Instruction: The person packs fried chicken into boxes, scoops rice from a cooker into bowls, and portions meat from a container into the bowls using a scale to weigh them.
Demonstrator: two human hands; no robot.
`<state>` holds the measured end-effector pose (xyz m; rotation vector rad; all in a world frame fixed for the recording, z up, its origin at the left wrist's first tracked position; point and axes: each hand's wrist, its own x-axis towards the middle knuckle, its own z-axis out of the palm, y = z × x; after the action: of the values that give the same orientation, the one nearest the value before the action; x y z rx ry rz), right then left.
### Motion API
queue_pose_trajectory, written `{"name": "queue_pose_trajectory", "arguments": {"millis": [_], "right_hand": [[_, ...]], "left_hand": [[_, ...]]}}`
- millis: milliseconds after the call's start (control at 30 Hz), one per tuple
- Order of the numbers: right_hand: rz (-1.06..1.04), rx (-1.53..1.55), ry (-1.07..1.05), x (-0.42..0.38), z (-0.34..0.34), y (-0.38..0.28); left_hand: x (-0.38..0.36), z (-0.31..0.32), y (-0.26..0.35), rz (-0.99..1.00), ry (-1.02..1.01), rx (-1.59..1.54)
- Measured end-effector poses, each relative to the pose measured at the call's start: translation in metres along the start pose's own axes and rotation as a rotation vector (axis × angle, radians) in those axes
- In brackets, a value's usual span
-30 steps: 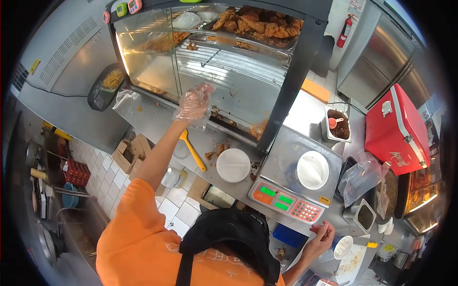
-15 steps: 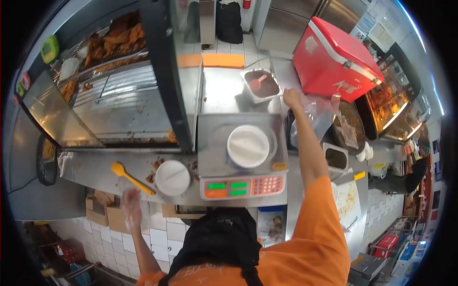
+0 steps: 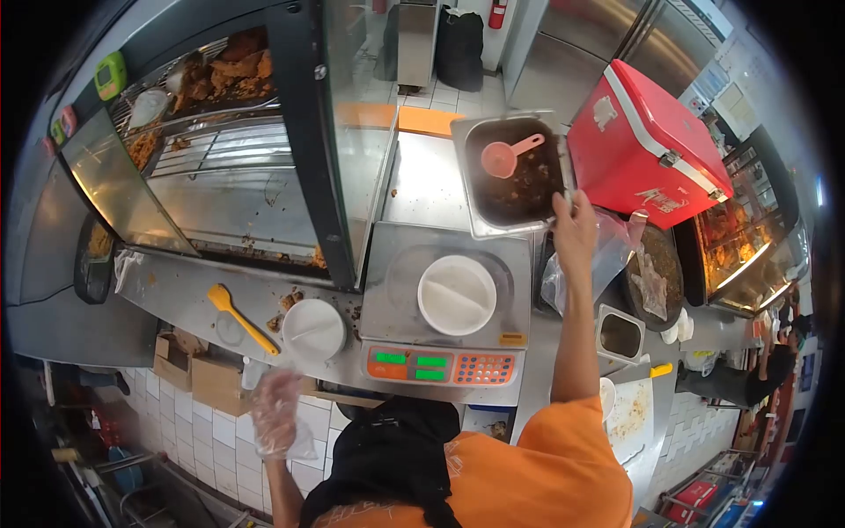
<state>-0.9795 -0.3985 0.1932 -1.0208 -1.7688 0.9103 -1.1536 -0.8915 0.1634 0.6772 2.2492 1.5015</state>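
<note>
My right hand [image 3: 575,224] grips the near right rim of a square metal food pan [image 3: 480,224], which is raised above the counter beyond the scale. Dark, lumpy contents fill the pan's bottom, and a pink scoop [image 3: 499,160] lies in it. A white round container [image 3: 457,295] with a divider down its middle sits on the digital scale [image 3: 385,308]. My left hand [image 3: 277,409] wears a clear plastic glove, slightly blurred. Its fingers look loosely open and nothing shows in them. It hovers just in front of the counter edge, below a second white divided container [image 3: 314,331].
A yellow spatula [image 3: 238,317] lies left of the second container, near brown crumbs. A glass display case [image 3: 304,141] with fried food stands at left. A red cooler [image 3: 647,145] and plastic bag [image 3: 607,255] are at right, near a small metal pan [image 3: 620,334]. Another person [image 3: 766,370] stands far right.
The food pan is lifted and closer, with my right hand on its rim. My left hand has moved right and slightly down. The whole view has shifted a little.
</note>
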Motion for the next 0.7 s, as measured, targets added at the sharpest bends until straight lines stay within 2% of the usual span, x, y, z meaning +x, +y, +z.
{"name": "queue_pose_trajectory", "arguments": {"millis": [33,100,133,167,200,233,267,333,400,467,533,600,667,700], "right_hand": [[0.040,0.109,-0.003,-0.026,-0.011,-0.045],[-0.001,-0.085,-0.067,-0.080,-0.026,-0.111],[0.052,0.005,-0.095,-0.108,-0.026,-0.139],[0.119,0.093,-0.134,-0.140,-0.019,-0.157],[0.136,0.102,-0.188,-0.171,-0.009,-0.164],[0.204,0.229,-0.224,-0.199,0.001,-0.171],[0.272,0.353,-0.259,-0.223,0.011,-0.177],[0.223,0.354,-0.334,-0.272,0.042,-0.159],[0.159,0.282,-0.495,-0.299,0.059,-0.143],[-0.060,-0.070,-0.683,-0.290,0.062,-0.139],[-0.196,0.158,-0.308,-0.282,0.085,-0.173],[-0.827,-0.095,-0.453,-0.264,0.101,-0.190],[-0.875,-0.180,-0.552,-0.276,0.134,-0.206],[-0.909,-0.271,-0.641,-0.281,0.146,-0.209]], "left_hand": [[0.006,0.013,0.024,-0.031,-0.029,-0.073],[0.012,0.035,0.062,0.065,-0.112,-0.247],[0.011,0.038,0.074,0.053,-0.172,-0.344],[0.008,0.041,0.097,0.043,-0.194,-0.423],[0.009,0.040,0.094,0.107,-0.296,-0.563],[0.003,0.031,0.099,0.054,-0.304,-0.594],[-0.006,0.027,0.093,0.051,-0.228,-0.622],[-0.021,0.016,0.123,-0.050,0.050,-0.206],[-0.034,0.002,0.075,-0.062,0.179,-0.270],[-0.042,-0.011,0.047,-0.102,0.195,-0.361],[-0.039,-0.018,0.035,-0.038,0.295,-0.414],[-0.043,-0.026,0.020,-0.040,0.263,-0.302],[-0.049,-0.032,0.012,-0.099,0.243,-0.218],[-0.047,-0.032,0.008,-0.037,0.286,-0.195]]}}
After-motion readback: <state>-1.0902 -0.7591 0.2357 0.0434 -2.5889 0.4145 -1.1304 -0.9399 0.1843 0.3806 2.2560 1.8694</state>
